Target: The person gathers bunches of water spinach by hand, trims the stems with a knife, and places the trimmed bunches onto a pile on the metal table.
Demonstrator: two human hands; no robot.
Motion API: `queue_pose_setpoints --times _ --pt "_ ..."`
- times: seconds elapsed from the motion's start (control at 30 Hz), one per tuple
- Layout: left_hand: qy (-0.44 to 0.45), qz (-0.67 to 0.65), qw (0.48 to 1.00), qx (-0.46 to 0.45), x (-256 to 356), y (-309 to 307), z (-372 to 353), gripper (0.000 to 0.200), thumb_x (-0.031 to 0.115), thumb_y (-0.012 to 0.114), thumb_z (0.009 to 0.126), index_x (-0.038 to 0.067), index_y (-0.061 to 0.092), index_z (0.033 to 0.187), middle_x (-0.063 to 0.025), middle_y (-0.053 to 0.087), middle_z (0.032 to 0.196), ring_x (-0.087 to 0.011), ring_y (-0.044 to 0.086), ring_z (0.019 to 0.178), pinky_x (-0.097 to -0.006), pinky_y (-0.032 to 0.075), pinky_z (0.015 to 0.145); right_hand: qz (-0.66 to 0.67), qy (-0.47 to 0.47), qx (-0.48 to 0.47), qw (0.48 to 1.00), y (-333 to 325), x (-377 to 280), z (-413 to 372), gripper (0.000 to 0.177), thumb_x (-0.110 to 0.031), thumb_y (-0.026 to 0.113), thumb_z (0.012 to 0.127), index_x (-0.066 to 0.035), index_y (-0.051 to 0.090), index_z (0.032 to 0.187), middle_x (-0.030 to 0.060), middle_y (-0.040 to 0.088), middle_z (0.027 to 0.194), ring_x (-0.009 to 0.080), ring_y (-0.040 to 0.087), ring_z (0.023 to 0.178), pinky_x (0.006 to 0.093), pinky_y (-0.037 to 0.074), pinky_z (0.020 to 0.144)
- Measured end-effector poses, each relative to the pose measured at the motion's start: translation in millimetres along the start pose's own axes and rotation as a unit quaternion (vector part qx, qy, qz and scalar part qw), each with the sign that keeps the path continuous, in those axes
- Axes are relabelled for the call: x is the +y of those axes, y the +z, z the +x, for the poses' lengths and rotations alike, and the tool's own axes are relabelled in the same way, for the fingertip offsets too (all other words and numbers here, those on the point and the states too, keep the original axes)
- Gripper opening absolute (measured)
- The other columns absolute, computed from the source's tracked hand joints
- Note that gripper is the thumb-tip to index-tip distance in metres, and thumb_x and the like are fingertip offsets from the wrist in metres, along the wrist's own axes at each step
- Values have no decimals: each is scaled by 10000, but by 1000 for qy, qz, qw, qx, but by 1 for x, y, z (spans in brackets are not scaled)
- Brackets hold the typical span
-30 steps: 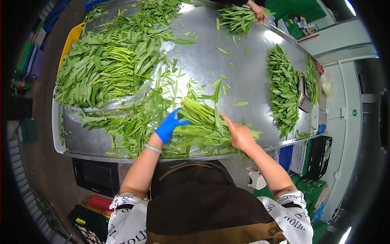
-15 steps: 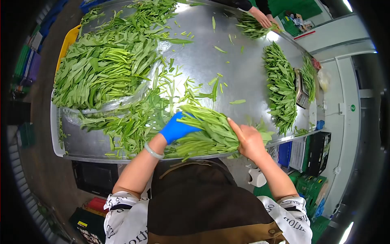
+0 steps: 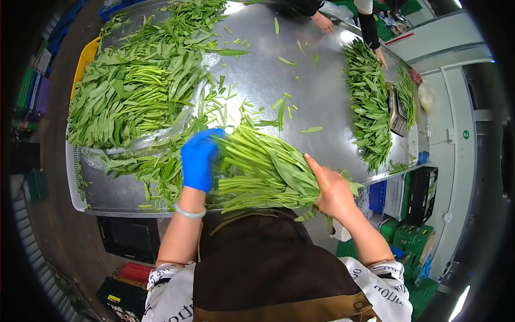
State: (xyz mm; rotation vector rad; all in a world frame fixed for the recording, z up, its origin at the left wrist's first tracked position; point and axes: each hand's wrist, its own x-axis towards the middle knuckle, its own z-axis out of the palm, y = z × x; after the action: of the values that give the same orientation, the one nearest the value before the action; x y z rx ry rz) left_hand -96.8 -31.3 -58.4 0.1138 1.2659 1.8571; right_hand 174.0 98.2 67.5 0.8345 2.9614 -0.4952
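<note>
A thick bunch of water spinach (image 3: 268, 174) lies across the near edge of the table, cut stems to the left and leaves to the right. My bare right hand (image 3: 335, 193) is wrapped round its leafy end, thumb on top. My left hand (image 3: 197, 161), in a blue glove, is at the stem ends with its fingers curled in. Blur hides whether a stem is between them. Left of it lies a large heap of water spinach (image 3: 129, 102) partly on clear plastic, with loose leaves and stem pieces (image 3: 220, 110) scattered beside it.
The metal table (image 3: 316, 96) carries a row of bunched greens (image 3: 369, 102) at the right, beside a scale (image 3: 398, 115). A co-worker's hand (image 3: 381, 58) reaches over that row; another person's hand (image 3: 323, 22) is at the far edge. A white crate (image 3: 75, 182) edges the left side.
My left hand has come up and left from the stems, which now fan out more. At the far side, the greens held by a co-worker's hands have gone from there, and the hands are apart.
</note>
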Motion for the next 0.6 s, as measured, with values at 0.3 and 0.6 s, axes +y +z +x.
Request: queue_pose_setpoints --times 0.3,0.6 --pt "-97 202 940 -258 7 16 -16 429 64 686 803 3 559 1208 -66 644 1086 -120 599 993 -256 494 841 -17 -34 3 999 8 7 1 931 80 648 541 -112 396 1416 103 506 736 308 544 686 398 451 635" --pt "-66 0 993 -95 30 -17 19 385 12 651 806 16 578 1185 -45 661 1028 -172 641 917 -295 513 838 -61 -38 26 997 0 20 -9 936 55 665 515 -114 424 1403 94 522 787 283 539 714 385 440 649"
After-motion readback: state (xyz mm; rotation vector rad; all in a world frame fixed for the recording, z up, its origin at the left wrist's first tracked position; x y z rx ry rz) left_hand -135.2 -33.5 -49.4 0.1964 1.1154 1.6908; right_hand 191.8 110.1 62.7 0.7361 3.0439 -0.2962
